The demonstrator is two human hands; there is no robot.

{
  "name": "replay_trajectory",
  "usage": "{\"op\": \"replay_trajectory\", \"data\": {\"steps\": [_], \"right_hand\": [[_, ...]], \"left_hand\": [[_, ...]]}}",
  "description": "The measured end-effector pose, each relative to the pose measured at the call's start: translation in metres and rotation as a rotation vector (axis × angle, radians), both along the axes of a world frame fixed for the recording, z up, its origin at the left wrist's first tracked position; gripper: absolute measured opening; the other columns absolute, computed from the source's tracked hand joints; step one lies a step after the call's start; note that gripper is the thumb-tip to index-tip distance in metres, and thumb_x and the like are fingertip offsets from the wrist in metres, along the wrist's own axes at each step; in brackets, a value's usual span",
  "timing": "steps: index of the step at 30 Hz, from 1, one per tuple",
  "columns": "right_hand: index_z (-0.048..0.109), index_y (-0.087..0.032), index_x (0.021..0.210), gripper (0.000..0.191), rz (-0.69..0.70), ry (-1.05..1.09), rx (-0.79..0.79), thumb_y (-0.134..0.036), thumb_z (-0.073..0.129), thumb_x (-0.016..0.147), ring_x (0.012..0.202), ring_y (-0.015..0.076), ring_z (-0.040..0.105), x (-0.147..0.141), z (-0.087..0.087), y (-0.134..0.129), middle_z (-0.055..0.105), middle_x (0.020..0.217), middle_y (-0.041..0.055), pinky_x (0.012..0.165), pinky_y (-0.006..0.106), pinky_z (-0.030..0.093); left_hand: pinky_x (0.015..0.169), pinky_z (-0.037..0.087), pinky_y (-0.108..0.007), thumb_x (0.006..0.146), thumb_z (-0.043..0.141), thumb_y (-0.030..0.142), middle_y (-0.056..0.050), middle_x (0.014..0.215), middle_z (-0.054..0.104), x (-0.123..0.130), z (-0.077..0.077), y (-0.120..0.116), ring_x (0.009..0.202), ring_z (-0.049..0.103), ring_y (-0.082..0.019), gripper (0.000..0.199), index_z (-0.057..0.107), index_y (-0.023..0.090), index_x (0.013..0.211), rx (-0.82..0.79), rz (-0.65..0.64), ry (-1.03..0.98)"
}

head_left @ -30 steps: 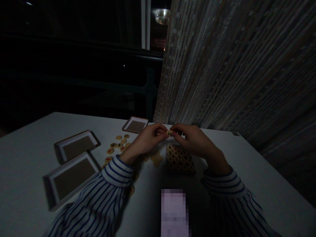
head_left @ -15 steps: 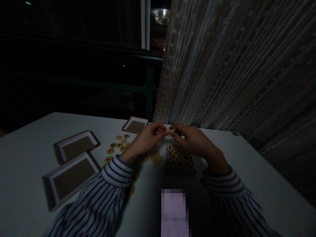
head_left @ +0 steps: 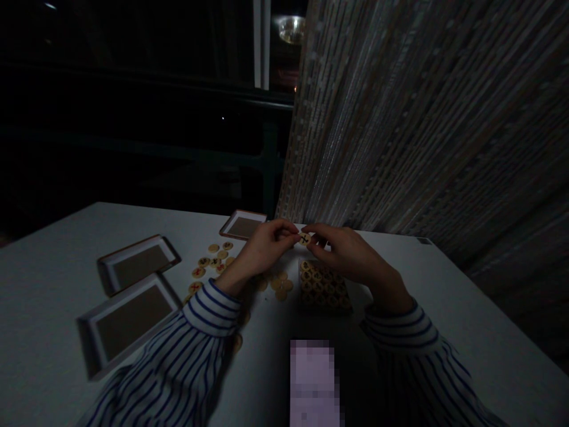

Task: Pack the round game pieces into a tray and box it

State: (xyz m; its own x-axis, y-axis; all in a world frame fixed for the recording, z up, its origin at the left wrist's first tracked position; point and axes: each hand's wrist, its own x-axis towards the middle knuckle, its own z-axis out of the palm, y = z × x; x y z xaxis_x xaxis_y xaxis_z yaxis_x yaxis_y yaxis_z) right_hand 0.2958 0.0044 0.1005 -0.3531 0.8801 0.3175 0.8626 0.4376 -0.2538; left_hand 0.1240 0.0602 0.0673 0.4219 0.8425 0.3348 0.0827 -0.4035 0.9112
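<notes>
A round Chinese chess piece (head_left: 304, 239) with a black character facing up is held above the far side of the table. My left hand (head_left: 270, 246) pinches its left edge between thumb and fingers. From the other side, the fingertips of my right hand (head_left: 344, 252) close on the same piece. Just below my right hand sits a box (head_left: 302, 309) filled with rows of Chinese chess pieces. Loose pieces (head_left: 281, 286) lie between my left wrist and that box, and more pieces (head_left: 213, 261), some with red characters, are scattered left of my left hand. My left forearm hides part of them.
Two shallow box trays (head_left: 133, 325) (head_left: 138, 265) lie at the left of the white table (head_left: 57, 279). A smaller tray (head_left: 243, 227) is near the far edge. A string curtain (head_left: 355, 118) hangs behind on the right. A pixelated upright shape (head_left: 313, 382) is at the near edge.
The piece between my fingers has tipped slightly, so its marked face shows more fully. Both hands have shifted very little, and the trays and loose pieces stay put.
</notes>
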Motion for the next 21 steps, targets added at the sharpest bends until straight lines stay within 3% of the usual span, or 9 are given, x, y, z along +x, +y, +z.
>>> {"op": "replay_trajectory", "data": {"steps": [15,21], "right_hand": [[0.056,-0.022,0.109,0.027,0.0,-0.017,-0.009,-0.027,0.05,0.083,0.077,0.0157,0.061,0.0001,0.0008,0.0008,0.067,0.085,0.0018,0.066,0.025,0.041],[0.057,-0.021,0.106,0.026,-0.007,-0.02,-0.004,-0.026,0.052,0.081,0.075,0.0151,0.06,0.0008,-0.0006,0.0021,0.067,0.084,0.0009,0.065,0.024,0.04]], "left_hand": [[0.062,0.044,-0.024,0.072,0.062,0.028,-0.002,0.075,0.063,0.0,-0.0017,0.0006,0.068,0.058,-0.012,0.02,0.059,0.012,0.085,-0.05,-0.074,0.012],[0.062,0.043,-0.024,0.072,0.061,0.027,-0.002,0.072,0.062,0.0004,-0.0047,0.0022,0.067,0.057,-0.012,0.02,0.058,0.013,0.086,-0.046,-0.048,0.011]]}}
